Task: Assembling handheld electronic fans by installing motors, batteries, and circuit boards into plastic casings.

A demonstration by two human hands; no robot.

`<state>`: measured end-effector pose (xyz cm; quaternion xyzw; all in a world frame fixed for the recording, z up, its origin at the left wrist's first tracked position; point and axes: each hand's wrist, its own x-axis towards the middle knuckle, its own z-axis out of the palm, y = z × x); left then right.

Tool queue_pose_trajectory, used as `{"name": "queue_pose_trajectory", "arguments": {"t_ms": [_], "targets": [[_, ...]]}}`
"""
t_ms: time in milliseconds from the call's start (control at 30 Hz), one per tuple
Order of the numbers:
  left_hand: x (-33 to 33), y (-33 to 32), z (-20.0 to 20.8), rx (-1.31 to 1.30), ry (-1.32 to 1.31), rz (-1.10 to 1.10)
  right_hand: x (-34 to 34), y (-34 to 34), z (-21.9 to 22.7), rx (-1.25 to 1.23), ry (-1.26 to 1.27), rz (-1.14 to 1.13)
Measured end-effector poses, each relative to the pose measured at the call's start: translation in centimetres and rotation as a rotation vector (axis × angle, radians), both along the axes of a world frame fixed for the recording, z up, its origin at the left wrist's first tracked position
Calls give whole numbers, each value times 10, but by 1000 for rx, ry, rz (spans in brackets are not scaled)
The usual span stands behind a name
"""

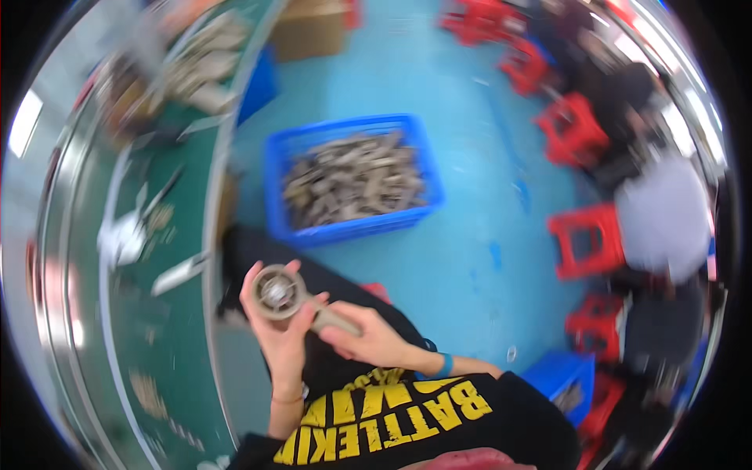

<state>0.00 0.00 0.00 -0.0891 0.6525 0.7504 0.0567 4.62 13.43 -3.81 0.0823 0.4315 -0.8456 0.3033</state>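
Note:
In front of my body I hold a beige handheld fan [276, 291], its round head to the left and its handle to the lower right. My left hand [283, 337] grips the head, with the thumb at the lower right of the ring and the fingers around its left and far sides. Around the handle my right hand [366, 335] is closed. Inside the ring something silvery shows, too blurred to make out in detail.
A blue crate [276, 196] full of beige-grey parts [352, 176] stands on the floor ahead. Along the left runs a green workbench [176, 313] with tools and parts on it. Several red stools [586, 239] and seated people line the right. A blue bin [560, 376] stands at lower right.

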Motion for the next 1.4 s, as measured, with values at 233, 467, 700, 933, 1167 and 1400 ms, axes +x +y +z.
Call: {"name": "queue_pose_trajectory", "arguments": {"t_ms": [233, 467, 700, 933, 1167, 1400], "targets": [[-14, -16, -49, 106, 473, 362, -126, 13, -2, 279, 506, 583], [42, -78, -45, -605, 564, 731, -187, -73, 29, 371, 659, 1285], [47, -103, -66, -678, 326, 987, -202, -146, 18, 760, 1138, 1235], [54, -113, -77, -709, 217, 989, -218, -192, 18, 935, 1618, 694], [50, -116, -81, -796, 262, 981, -243, -228, -7, 690, 1964, 795], [55, -116, -77, -904, 282, 904, -211, -189, 15, 533, 1300, 879]]}}
